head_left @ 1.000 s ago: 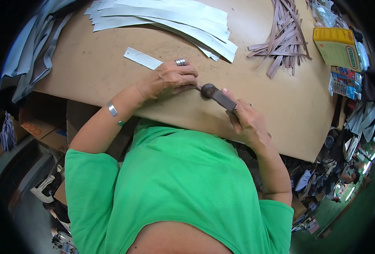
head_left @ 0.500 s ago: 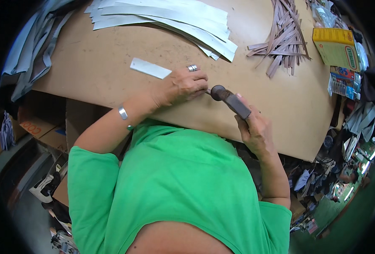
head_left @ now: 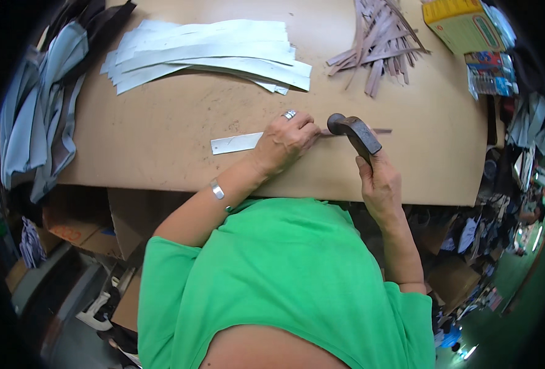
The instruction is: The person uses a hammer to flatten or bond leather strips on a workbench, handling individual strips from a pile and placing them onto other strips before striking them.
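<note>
My left hand (head_left: pixel 286 141) is closed at the table's near side, its fingertips pinching the end of a thin brown strip (head_left: pixel 381 130). That strip runs to the right, passing behind the hammer head. A short white strip (head_left: pixel 232 143) with a small hole near its end sticks out to the left from under the same hand; its other end is hidden. In my right hand (head_left: pixel 381 184) is a hammer (head_left: pixel 361 136), gripped close below its dark metal head. The rounded end of the head points at my left fingertips, a little apart from them.
A stack of long white strips (head_left: pixel 205 52) lies across the far table (head_left: pixel 161 154). Behind my right hand is a pile of brown strips (head_left: pixel 383 46). A yellow box (head_left: pixel 463 24) and a clear bottle (head_left: pixel 492 85) stand at the right edge; grey cloth pieces (head_left: pixel 26 117) hang at the left.
My view has turned, shifting the table. The hammer head has moved slightly away from my left fingers, and the brown strip behind it now shows. Both hands keep their hold.
</note>
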`<state>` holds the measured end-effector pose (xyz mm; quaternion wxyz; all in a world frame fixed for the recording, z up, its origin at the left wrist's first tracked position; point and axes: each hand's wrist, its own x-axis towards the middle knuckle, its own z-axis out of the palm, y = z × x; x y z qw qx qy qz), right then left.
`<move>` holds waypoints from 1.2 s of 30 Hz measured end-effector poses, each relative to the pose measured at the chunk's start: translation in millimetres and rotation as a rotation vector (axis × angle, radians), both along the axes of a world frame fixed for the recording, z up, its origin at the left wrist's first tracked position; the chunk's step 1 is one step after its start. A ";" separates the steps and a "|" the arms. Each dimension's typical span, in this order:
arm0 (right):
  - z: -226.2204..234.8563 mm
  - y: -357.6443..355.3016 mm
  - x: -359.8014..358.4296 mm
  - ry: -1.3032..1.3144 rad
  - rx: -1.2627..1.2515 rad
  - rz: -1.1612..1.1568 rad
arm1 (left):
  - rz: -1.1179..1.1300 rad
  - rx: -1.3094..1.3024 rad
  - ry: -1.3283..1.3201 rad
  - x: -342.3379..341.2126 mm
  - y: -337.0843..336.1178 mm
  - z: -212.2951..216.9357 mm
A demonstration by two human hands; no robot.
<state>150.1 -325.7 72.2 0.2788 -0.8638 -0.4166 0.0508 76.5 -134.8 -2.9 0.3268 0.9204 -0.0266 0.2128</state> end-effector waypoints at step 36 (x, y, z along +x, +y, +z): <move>-13.7 -2.7 -7.8 -0.140 -0.051 0.055 | 0.023 0.004 0.013 -2.0 5.7 1.7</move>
